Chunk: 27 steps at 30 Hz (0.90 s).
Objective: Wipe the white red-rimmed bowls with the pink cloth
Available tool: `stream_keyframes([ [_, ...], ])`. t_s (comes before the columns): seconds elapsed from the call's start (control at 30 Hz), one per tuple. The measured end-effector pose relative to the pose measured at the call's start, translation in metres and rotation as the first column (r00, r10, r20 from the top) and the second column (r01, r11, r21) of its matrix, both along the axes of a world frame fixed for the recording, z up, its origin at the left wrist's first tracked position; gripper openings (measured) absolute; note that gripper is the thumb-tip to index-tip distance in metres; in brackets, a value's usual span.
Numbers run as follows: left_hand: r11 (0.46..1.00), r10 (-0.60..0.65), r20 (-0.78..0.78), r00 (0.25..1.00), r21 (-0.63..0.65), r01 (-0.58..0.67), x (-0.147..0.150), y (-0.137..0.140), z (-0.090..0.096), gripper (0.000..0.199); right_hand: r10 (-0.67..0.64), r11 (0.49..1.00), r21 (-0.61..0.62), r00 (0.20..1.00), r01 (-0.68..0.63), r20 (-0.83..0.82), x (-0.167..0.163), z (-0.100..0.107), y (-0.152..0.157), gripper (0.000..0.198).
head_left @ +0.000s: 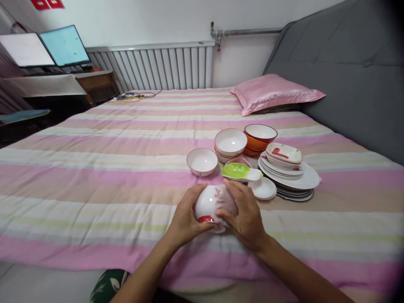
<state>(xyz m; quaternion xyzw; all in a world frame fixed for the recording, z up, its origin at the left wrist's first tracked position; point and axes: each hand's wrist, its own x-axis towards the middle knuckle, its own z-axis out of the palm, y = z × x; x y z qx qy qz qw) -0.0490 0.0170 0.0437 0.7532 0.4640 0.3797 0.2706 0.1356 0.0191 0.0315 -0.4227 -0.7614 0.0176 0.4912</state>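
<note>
L hand (184, 214) part-open, fingers curved to fit white bowl (205, 202) at lower ctr of frame; thumb near the foot, fingers round the far side, so the wall sits in the curl. R hand (248, 212) similarly bent round the bowl's other side, w/ pale cloth (225, 202) caught between fingers & wall. Two-handed hold prob. b/c a smooth round bowl could slip from one. Bowl tipped, outside & foot facing the viewer; can't tell if it touches the bed (94, 176).

Next out, abt. mid-frame: red-rimmed bowl (202, 162), upright, on its own. Right of it, bowl stack (231, 142), prob. nested b/c same shape; orange bowls (256, 145) stacked likewise just behind. Nearer, green dish (237, 170) w/ white end, its odd outline prob. why it's out of the stacks; small saucer (263, 188) beside it.

Ctr-right: plate stack (309, 176), wide ones below, rectangular dish (284, 153) on top, presumably for stability. Pink pillow (277, 92) upper right, well apart from the crockery.
</note>
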Motion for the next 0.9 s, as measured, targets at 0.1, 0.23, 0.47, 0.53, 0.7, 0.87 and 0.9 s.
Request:
stream_keyframes([
  [0.1,1.0,-0.006,-0.011,1.0,0.011,0.006,0.0,0.0,0.0,0.085,0.048,0.998,0.04,0.989,-0.043,-0.137,-0.005,-0.005,-0.005,0.061],
  [0.23,1.0,-0.012,0.014,1.0,0.012,0.012,-0.001,-0.001,-0.001,0.079,0.135,0.991,-0.026,0.99,-0.134,0.026,-0.007,-0.007,-0.009,0.062],
  [0.47,1.0,-0.017,0.04,0.999,0.015,0.017,0.0,-0.001,0.0,0.076,0.102,0.988,-0.14,0.964,-0.069,0.244,-0.009,0.003,-0.011,0.057],
  [0.53,1.0,-0.005,0.031,1.0,0.016,0.005,0.001,0.0,0.0,0.075,0.087,0.985,-0.168,0.967,-0.047,0.24,-0.01,0.005,-0.01,0.052],
  [0.7,0.999,0.006,0.086,0.996,-0.048,-0.002,-0.002,0.004,-0.004,0.082,0.093,0.973,-0.221,0.985,-0.06,0.144,-0.01,0.001,-0.007,0.05],
  [0.87,0.991,0.03,0.106,0.994,-0.135,-0.015,-0.009,0.007,-0.002,0.087,0.112,0.941,-0.319,0.994,-0.111,-0.017,-0.009,-0.012,-0.008,0.052],
  [0.9,0.99,0.028,0.095,0.995,-0.137,-0.015,-0.011,0.008,-0.001,0.086,0.114,0.935,-0.332,0.993,-0.121,-0.041,-0.01,-0.014,-0.008,0.052],
])
